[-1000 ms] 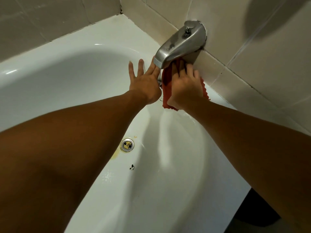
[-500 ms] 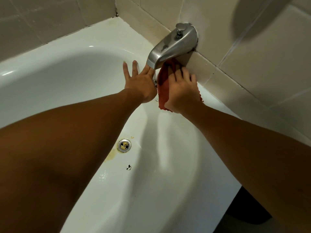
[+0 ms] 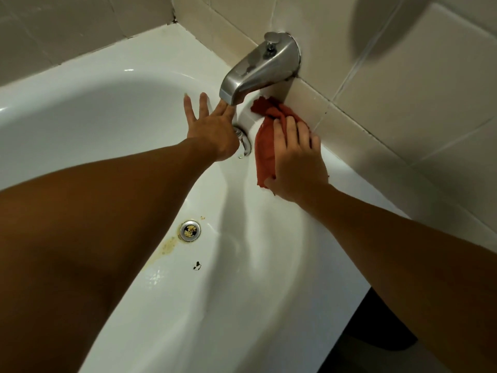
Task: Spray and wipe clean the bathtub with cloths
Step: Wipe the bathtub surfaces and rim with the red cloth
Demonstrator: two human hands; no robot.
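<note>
Two hands, both yours, are up at the far end of the bathtub. One red cloth is in view; no spray bottle shows.

- Right hand: laid flat on the cloth, fingers together and nearly straight, pressing it onto the tub's ledge where it meets the wall tiles. The cloth's far end bunches under the spout; its near edge hangs past your palm down the inner slope. Likely reason: a flat palm puts weight into the ledge and the joint beneath the spout, where grime would gather.
- Left hand: fingers spread and straight, palm against the tub's end wall, left of the cloth and holding nothing. Two fingertips reach under the spout's mouth; I cannot tell if they touch it. It reads as a brace for your lean.
- One chrome overflow fitting sits between the hands, partly hidden by your left hand.

Also counted: one spout with one knob on top; one drain on the tub floor, nearer you; one yellowish stain just beside it; one dark chip nearer again. My guess is that the floor has not been wiped.
</note>
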